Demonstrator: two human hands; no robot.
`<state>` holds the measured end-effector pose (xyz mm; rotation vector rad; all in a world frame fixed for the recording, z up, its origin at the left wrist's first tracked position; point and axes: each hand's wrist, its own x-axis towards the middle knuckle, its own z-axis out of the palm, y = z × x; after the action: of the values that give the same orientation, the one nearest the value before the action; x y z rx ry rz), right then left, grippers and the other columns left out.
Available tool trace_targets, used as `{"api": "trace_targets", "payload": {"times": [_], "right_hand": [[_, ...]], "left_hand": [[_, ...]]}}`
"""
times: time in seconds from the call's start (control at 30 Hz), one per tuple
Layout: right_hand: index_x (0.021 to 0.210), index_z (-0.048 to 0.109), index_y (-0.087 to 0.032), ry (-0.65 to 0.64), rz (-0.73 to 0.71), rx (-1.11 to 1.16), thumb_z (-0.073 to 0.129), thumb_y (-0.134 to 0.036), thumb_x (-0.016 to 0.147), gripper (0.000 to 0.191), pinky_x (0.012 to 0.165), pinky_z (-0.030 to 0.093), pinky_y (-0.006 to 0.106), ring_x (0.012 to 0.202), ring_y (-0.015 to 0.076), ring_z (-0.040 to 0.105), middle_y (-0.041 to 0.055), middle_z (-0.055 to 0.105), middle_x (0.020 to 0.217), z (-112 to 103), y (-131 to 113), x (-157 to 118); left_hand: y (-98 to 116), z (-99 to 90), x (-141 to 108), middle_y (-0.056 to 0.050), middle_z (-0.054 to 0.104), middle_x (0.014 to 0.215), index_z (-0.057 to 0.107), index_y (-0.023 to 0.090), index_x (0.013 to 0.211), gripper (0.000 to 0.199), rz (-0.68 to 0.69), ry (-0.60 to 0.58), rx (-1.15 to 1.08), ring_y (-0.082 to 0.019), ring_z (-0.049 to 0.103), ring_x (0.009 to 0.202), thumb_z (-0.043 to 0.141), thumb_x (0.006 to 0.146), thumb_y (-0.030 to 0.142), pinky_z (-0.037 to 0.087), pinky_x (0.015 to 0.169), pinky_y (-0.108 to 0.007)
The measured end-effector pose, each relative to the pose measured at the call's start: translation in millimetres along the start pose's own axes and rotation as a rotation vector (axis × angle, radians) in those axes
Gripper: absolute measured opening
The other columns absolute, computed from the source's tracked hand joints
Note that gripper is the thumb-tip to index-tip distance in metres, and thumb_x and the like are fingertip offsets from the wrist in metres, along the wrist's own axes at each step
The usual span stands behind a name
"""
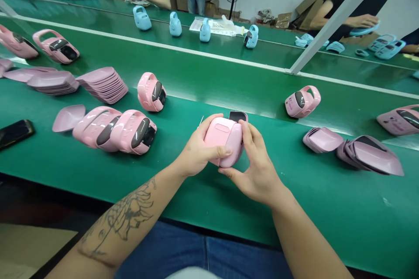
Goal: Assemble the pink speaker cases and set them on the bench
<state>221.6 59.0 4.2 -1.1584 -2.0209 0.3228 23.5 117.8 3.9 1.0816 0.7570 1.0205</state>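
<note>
Between both hands, near the middle of the work surface, is a pink plastic housing (218,133) with a rounded mauve cover (235,139) along its right side. My left hand (199,148) grips its left side, the thumb lying across the front onto the cover. My right hand (260,165) closes on the right edge, fingertips at the top corner and thumb at the bottom corner. A dark glossy panel (238,116) with a mauve rim shows just behind. Whether it belongs to the held housing, I cannot tell.
Pink housings with handles (135,133) stand to the left, beside stacked mauve covers (103,85) and a phone (16,134). More covers (369,154) and a pink housing (303,101) are on the right. Beyond a white rail (183,48), people handle blue housings (142,18).
</note>
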Motion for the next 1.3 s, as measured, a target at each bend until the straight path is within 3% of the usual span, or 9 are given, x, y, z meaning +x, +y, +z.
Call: {"api": "trace_targets", "payload": {"times": [0.6,0.83,1.03,1.3], "right_hand": [[0.178,0.008,-0.021,0.031,-0.039,-0.257,0.084,-0.049,0.091,0.119,0.113,0.05,0.067,0.151,0.0469,0.051,0.0269,0.046,0.166,-0.9,-4.6,0.3],[0.177,0.009,-0.018,0.021,-0.035,-0.295,0.084,-0.047,0.091,0.117,0.111,0.05,0.064,0.153,0.0461,0.05,0.0288,0.047,0.165,-0.1,-2.3,0.2],[0.177,0.013,-0.015,0.037,-0.061,-0.353,0.085,-0.049,0.089,0.118,0.107,0.051,0.062,0.149,0.0467,0.054,0.0306,0.05,0.161,-0.1,-4.5,-0.2],[0.177,0.011,-0.015,0.039,-0.091,-0.305,0.08,-0.045,0.093,0.113,0.109,0.051,0.061,0.15,0.0443,0.052,0.0289,0.05,0.163,1.5,-4.1,0.2]], "left_hand": [[-9.7,4.1,2.7,-0.007,0.069,0.136,0.062,0.032,0.141,0.091,-0.005,-0.02,-0.152,-0.029,0.067,0.118,0.104,0.06,0.028,0.057,0.093,-0.037],[-7.0,7.1,2.4,-0.01,0.068,0.141,0.062,0.029,0.143,0.095,0.012,0.031,-0.054,-0.033,0.065,0.129,0.107,0.06,0.038,0.055,0.104,-0.042],[-6.3,4.6,1.2,-0.01,0.069,0.14,0.065,0.028,0.145,0.094,0.047,0.107,0.038,-0.032,0.064,0.127,0.107,0.061,0.039,0.054,0.109,-0.048],[-9.0,3.8,0.9,-0.009,0.07,0.135,0.065,0.03,0.142,0.089,0.03,0.053,-0.024,-0.029,0.067,0.118,0.105,0.063,0.042,0.055,0.101,-0.042]]}}
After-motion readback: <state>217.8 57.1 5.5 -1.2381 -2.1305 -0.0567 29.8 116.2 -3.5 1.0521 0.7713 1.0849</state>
